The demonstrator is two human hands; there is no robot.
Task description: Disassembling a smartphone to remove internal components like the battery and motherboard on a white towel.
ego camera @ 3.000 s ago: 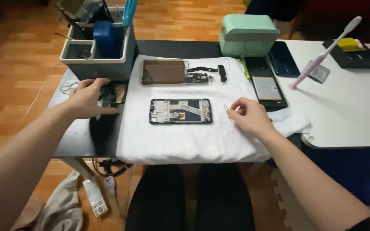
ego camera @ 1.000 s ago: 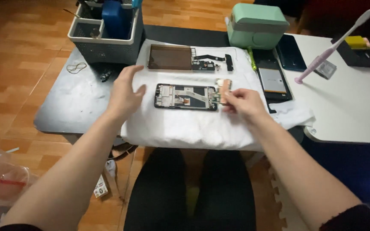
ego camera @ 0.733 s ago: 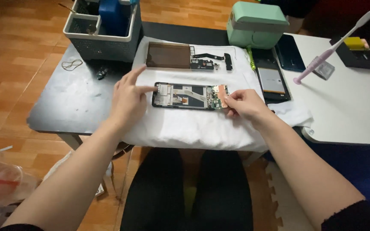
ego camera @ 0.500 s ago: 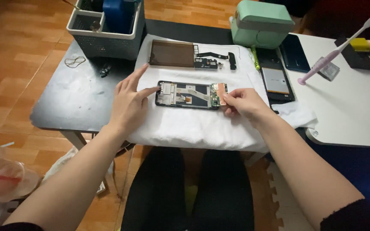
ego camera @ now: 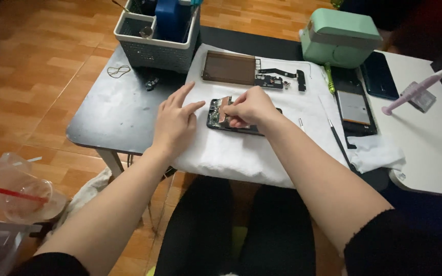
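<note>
My right hand (ego camera: pixel 251 107) lies curled over the opened black smartphone body with its circuit boards bare (ego camera: pixel 220 115), fingertips pressed down on a small copper-coloured strip at its left end; whether they pinch the strip or only press it I cannot tell. My left hand (ego camera: pixel 176 125) rests spread and flat just beside the phone's left edge, forefinger stretched toward it, holding nothing. The phone lies lengthwise near the middle of the white folded towel (ego camera: pixel 231 153), most of its right half hidden under my right hand. Half a second ago the right hand sat at the phone's right end; now it has crossed to the left end, close against the left hand, which has barely shifted. Behind the phone on the towel sit a brown rectangular screen panel (ego camera: pixel 229 68) and a few small black loose phone parts (ego camera: pixel 280 80). The towel covers the near part of the dark grey surface (ego camera: pixel 113 110), whose left side gives open room, with a grey slatted plastic basket (ego camera: pixel 154 43) at its far edge. To the right a thin black tool (ego camera: pixel 339 144) lies on the towel's edge, near a crumpled white tissue (ego camera: pixel 377 152); a mint-green box (ego camera: pixel 339 37) stands well behind.
</note>
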